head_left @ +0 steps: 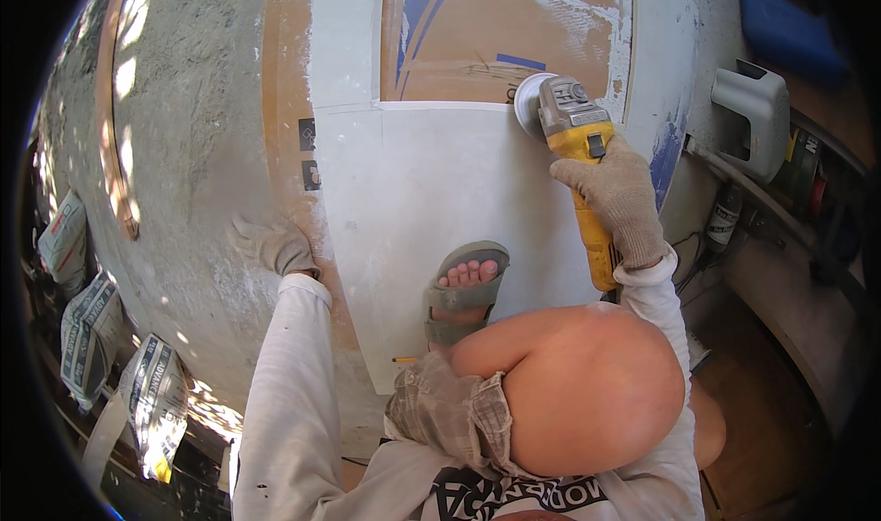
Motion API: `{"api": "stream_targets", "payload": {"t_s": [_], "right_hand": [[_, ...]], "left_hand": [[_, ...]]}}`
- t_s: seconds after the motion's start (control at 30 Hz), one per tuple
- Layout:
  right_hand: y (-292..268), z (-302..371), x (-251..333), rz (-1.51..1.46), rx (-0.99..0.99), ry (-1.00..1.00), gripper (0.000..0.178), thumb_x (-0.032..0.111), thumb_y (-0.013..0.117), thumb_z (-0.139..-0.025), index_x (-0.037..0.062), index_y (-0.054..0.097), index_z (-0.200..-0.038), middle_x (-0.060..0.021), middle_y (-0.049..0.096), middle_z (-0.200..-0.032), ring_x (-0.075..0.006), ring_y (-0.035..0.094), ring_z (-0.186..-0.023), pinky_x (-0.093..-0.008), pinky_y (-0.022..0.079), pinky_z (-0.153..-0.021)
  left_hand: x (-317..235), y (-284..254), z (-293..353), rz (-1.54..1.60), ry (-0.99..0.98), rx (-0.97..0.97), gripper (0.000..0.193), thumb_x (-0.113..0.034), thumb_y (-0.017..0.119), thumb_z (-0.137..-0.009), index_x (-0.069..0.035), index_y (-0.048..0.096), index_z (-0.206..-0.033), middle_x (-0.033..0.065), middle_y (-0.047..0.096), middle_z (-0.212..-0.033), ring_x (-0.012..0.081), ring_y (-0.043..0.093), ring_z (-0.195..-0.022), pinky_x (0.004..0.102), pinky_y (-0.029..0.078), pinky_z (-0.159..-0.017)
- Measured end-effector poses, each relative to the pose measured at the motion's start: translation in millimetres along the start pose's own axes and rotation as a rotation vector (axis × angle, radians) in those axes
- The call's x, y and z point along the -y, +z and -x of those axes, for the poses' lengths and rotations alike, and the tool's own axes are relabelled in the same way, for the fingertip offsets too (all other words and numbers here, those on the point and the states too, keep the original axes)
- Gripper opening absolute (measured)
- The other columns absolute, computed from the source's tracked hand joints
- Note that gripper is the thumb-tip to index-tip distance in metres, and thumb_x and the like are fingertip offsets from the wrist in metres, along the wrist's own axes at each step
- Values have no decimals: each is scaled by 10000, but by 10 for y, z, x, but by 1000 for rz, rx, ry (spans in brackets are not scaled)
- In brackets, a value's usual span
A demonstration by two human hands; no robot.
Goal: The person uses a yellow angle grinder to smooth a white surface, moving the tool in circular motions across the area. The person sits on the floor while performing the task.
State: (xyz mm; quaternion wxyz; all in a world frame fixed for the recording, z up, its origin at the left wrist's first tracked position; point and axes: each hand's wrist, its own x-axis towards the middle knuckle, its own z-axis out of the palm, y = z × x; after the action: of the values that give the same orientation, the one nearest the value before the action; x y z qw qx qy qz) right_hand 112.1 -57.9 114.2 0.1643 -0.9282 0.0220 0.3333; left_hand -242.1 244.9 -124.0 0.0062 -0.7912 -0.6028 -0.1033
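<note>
Concrete floor [202, 108], white sheet [431, 172]; my right hand [621, 193] alone grips angle grinder [584, 143], left hand [278, 246] splayed; snagged disc [529, 110] could kick toward sandal [467, 299].

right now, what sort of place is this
Probably a makeshift, perhaps partly open-air, work area: patchy sunlight falls on the rough concrete, bags sit at the left edge, and the right hand grips a grinder.

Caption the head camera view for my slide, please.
Gloved right hand grips a yellow angle grinder over a white sheet while the gloved left hand rests on grey concrete.
</note>
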Motion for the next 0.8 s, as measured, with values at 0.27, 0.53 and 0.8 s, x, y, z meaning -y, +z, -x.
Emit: {"api": "stream_targets", "payload": {"t_s": [0.27,0.53,0.8], "right_hand": [[296,8,277,55,62,-114,650,396,892,-799,-68,718,-1219,-222,809,-897,-370,820,-841,-461,637,-785],[309,-24,303,145,68,-117,653,403,906,-792,-68,718,-1203,-237,810,-900,-401,822,-868,-487,639,-796],[264,-74,185,139,76,-108,644,404,908,-798,-84,720,-1174,-245,803,-885,-406,818,-849,-484,637,-787]], "left_hand": [[3,22,12,-22,-34,18,702,-555,564,-1164,-66,474,-1660,235,449,-1722,432,404,-1615,580,347,-1312],[4,27,19,-52,-34,34,704,-558,560,-1168,-77,459,-1673,228,435,-1732,427,391,-1625,585,336,-1318],[6,18,10,13,-14,13,703,-546,574,-1165,-53,479,-1657,251,450,-1710,437,406,-1607,570,360,-1308]]}}
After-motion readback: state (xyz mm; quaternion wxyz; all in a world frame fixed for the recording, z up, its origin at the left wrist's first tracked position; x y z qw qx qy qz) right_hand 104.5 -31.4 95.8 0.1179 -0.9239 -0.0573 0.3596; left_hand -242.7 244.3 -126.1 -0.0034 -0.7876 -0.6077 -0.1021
